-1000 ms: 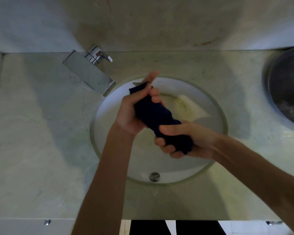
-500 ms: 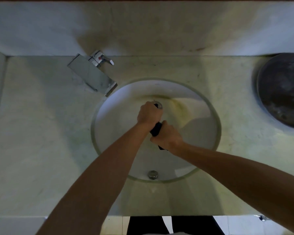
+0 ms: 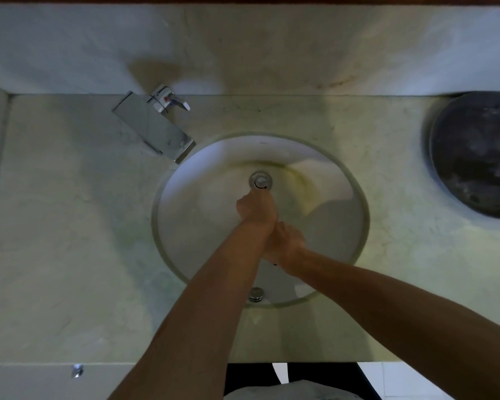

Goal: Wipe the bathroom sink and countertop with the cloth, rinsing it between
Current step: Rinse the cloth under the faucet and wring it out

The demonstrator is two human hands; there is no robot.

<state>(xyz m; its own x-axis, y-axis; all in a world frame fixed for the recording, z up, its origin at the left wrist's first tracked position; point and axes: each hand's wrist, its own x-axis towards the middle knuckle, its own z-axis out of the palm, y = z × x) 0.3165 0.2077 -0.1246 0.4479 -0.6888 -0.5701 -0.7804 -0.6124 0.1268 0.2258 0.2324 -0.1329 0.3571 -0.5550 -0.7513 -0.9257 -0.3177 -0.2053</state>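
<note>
Both hands are balled into fists low in the sink (image 3: 185, 226), pressed against each other: the left hand (image 3: 257, 210) at about 12 o'clock of the pair, just short of the drain (image 3: 261, 181), and the right hand (image 3: 286, 243) touching it at about 5 o'clock. Each has its fingers curled tight. The cloth is almost wholly hidden inside them; only a small dark speck shows under the right hand (image 3: 275, 264), so I judge, rather than see, that both fists are clamped round the cloth, and that it sits between the palms over the middle of the basin.

By that posture the step in hand looks like wringing after a rinse. No water can be seen running from the faucet (image 3: 156, 131), which stands at 10 o'clock of the bowl. The next move probably calls for opposite twists of the two fists until the cloth stops dripping, then shaking it open and taking it to the countertop (image 3: 70, 226).

Counted: two hands, one cloth (barely seen), one sink with one drain and one overflow fitting (image 3: 256, 294) at 6 o'clock, one faucet with one lever (image 3: 173, 100), one dark round vessel (image 3: 479, 154) at 3 o'clock on the counter
</note>
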